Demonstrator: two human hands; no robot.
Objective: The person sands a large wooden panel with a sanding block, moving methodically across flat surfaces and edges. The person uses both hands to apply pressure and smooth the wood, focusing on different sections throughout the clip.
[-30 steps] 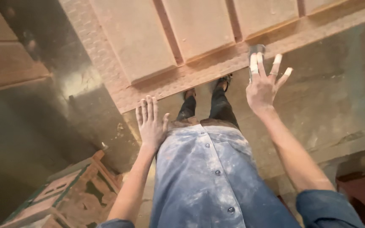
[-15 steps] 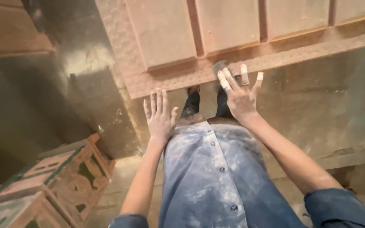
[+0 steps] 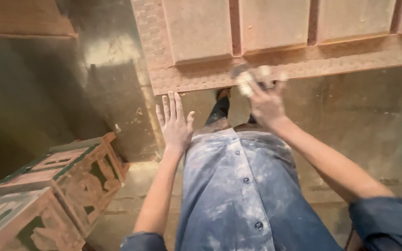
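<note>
Standing at far left on the floor (image 3: pixel 61 69): carved wooden blocks (image 3: pixel 56 186) in reddish brown with green edging, stacked side by side. Hanging just right of them, the left hand (image 3: pixel 175 123), fingers spread and straight, palm down, holding nothing, hovering beside the dusty blue shirt (image 3: pixel 238 190) without clearly touching it. Running across the top, a patterned reddish pallet (image 3: pixel 182 79) carrying flat clay slabs (image 3: pixel 200 30) laid in a row with narrow gaps between. Reaching toward the pallet's near edge, the right hand (image 3: pixel 265 100), blurred, dusted white, fingers curling around a small pale lump (image 3: pixel 246 83); whether gripping it firmly or only touching it, cannot tell. Showing between both hands, dark trousers and a shoe below.
</note>
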